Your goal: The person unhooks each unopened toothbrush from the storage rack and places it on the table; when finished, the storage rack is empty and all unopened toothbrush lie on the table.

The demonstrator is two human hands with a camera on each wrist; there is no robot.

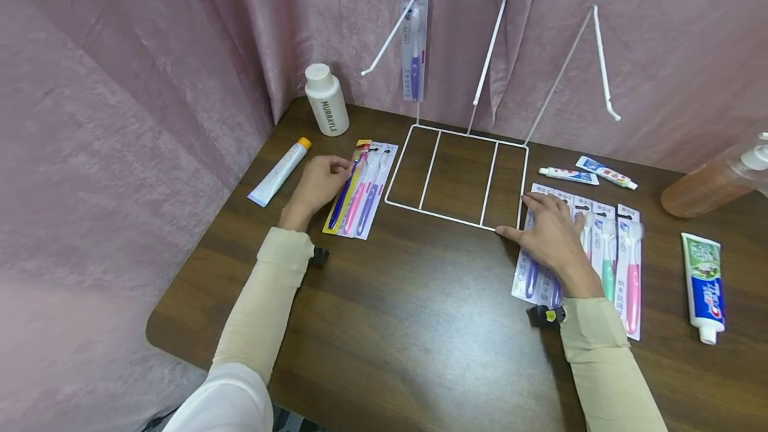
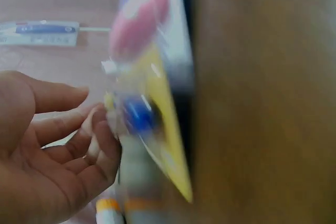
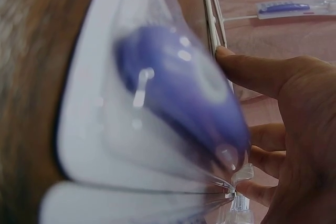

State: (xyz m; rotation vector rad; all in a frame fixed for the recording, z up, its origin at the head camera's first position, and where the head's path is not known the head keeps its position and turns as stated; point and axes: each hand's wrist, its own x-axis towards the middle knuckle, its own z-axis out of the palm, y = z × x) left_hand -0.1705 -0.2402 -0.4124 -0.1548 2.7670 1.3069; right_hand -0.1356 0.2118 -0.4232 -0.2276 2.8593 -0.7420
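My left hand (image 1: 324, 182) is at the left edge of a yellow-backed toothbrush pack (image 1: 332, 220), its fingers loosely bent and the thumb apart from them in the left wrist view. Beside that pack lie a pink toothbrush pack (image 1: 355, 209) and a purple one (image 1: 368, 209). Spread over a row of packaged toothbrushes is my right hand (image 1: 549, 232), its thumb at the front right corner of a white wire rack (image 1: 441, 216). That row includes purple (image 1: 531, 279), green (image 1: 609, 272) and pink (image 1: 633, 285) toothbrushes; the hand covers part of it.
A purple toothbrush pack (image 1: 415, 52) hangs on the rack's left hook. At left are a white bottle (image 1: 327, 109) and an orange-capped tube (image 1: 281, 172). At right are two small toothpaste tubes (image 1: 569, 176), a Crest tube (image 1: 705, 285) and an amber pump bottle (image 1: 702, 185).
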